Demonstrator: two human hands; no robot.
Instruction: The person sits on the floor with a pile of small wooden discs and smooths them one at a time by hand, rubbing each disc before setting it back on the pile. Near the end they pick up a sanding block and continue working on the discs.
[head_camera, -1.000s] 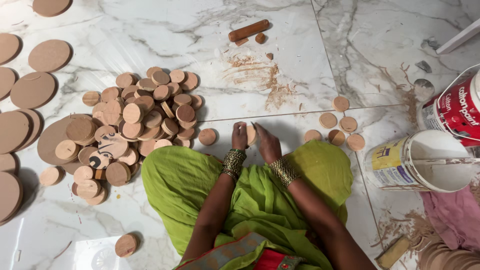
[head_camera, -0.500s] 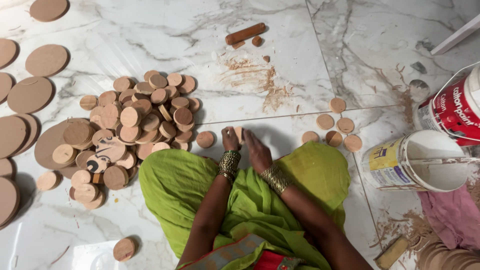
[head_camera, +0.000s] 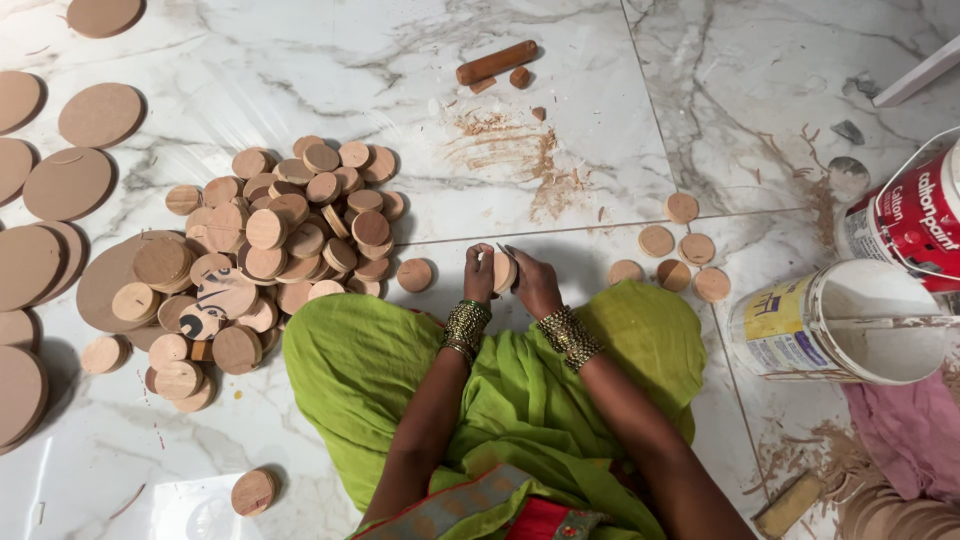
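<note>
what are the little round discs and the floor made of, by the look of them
Small discs, like the one held by the left hand and right hand: probably wood or fibreboard, matte tan, unpainted, with brown dust nearby. Floor: glossy white tiles with grey veins, likely marble or a marble-look tile.

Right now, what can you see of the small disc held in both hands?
The disc is a small, round, flat piece, pale tan like raw wood or board. It is held on edge between the left hand and the right hand, above the marble floor, just past the green cloth. Most of its face is hidden.
</note>
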